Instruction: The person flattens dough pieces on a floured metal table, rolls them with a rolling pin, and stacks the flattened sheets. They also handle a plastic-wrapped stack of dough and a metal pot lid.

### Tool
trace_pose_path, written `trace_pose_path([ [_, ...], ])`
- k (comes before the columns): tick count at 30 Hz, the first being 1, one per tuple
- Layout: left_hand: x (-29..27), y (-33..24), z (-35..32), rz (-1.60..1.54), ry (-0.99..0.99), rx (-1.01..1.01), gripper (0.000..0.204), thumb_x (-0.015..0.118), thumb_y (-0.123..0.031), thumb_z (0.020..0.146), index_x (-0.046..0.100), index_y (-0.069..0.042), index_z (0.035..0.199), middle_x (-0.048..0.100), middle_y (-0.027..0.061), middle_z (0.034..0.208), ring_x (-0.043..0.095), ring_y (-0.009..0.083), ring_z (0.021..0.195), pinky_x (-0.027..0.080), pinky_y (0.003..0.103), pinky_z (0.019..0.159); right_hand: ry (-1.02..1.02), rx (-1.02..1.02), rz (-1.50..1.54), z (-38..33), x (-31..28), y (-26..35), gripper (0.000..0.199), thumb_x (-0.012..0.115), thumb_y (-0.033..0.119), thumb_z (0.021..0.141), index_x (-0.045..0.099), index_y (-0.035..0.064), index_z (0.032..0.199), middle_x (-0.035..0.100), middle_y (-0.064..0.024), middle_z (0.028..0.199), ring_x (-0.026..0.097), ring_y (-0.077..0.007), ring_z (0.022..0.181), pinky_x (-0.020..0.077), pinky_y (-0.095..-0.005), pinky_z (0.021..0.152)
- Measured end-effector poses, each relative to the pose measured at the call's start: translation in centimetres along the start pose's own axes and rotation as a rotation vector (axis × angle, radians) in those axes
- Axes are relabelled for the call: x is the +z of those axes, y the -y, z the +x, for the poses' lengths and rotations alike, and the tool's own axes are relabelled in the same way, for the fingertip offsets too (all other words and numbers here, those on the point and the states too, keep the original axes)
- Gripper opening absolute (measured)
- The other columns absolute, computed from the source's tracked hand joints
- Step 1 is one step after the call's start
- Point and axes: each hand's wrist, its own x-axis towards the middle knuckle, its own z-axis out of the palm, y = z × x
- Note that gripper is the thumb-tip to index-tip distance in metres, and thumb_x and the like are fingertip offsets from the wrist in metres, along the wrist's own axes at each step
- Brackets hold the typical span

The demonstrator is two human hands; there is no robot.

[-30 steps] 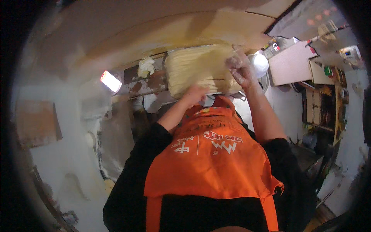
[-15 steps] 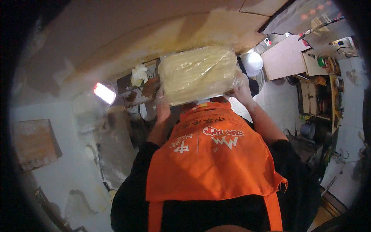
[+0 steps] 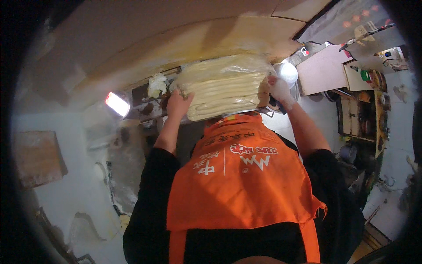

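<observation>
I hold a large pale-yellow slab of layered dough (image 3: pixel 222 90), wrapped in clear plastic film, up in front of my chest. My left hand (image 3: pixel 178 103) grips its left end and my right hand (image 3: pixel 278 89) grips its right end. Both forearms reach up from my black sleeves past the orange apron (image 3: pixel 239 176). The slab hides the work surface directly behind it.
A flour-dusted machine (image 3: pixel 132 114) with a lit lamp (image 3: pixel 117 104) stands at the left. A lump of dough (image 3: pixel 156 85) sits behind it. A white bowl (image 3: pixel 288 72) lies beyond my right hand. A wooden board (image 3: pixel 37 156) is at far left, shelves with pots (image 3: pixel 365 114) at right.
The dough slab has been taken in both hands and raised toward my chest; my left hand moved from its middle to its left end, and the slab looms larger.
</observation>
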Motion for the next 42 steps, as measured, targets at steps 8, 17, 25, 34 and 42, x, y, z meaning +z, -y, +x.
trace_pose_path([
  [8,3.4,2.5,0.1,-0.141,-0.036,-0.027,0.048,0.081,-0.041,0.084,0.066,0.001,0.101,0.073,0.0200,0.096,0.070,0.0416,0.093,0.055,0.049,0.082,-0.020,0.086,0.035,-0.7,1.1,2.7,0.044,0.076,0.033,0.089,0.069,-0.0001,0.116,0.074,-0.0198,0.101,0.072,-0.0294,0.095,0.0557,-0.0411,0.083],
  [17,3.9,0.6,-0.4,-0.412,-0.175,-0.045,0.038,0.081,-0.029,0.081,0.066,-0.001,0.102,0.070,0.0177,0.092,0.069,0.0379,0.090,0.054,0.047,0.082,-0.121,0.078,0.190,-0.6,2.2,2.0,0.048,0.073,0.023,0.090,0.062,0.0001,0.131,0.073,-0.0175,0.108,0.070,-0.0291,0.098,0.0547,-0.0402,0.087],
  [25,4.2,-1.5,-0.9,-0.284,-0.087,-0.015,0.049,0.074,-0.027,0.087,0.059,-0.003,0.127,0.065,0.0246,0.127,0.065,0.0425,0.112,0.052,0.048,0.094,-0.086,0.060,0.230,0.1,3.2,-0.2,0.054,0.071,0.026,0.093,0.058,0.0082,0.142,0.072,-0.0211,0.110,0.069,-0.0375,0.100,0.0544,-0.0439,0.089],
  [34,4.9,-1.8,-0.5,-0.197,-0.144,0.127,0.039,0.069,-0.026,0.098,0.057,-0.004,0.129,0.067,0.0245,0.121,0.064,0.0445,0.112,0.050,0.047,0.096,-0.070,0.048,0.460,0.1,3.3,-0.7,0.047,0.068,0.017,0.091,0.060,0.0013,0.134,0.072,-0.0194,0.117,0.067,-0.0282,0.110,0.0532,-0.0394,0.093],
  [42,4.8,-2.5,0.3,-0.160,-0.146,0.096,0.032,0.066,-0.025,0.101,0.062,-0.001,0.121,0.069,0.0229,0.116,0.066,0.0403,0.106,0.050,0.045,0.094,-0.063,0.021,0.273,-0.5,1.2,1.9,0.045,0.068,0.032,0.085,0.066,-0.0005,0.116,0.070,-0.0278,0.108,0.065,-0.0443,0.111,0.0531,-0.0494,0.095],
])
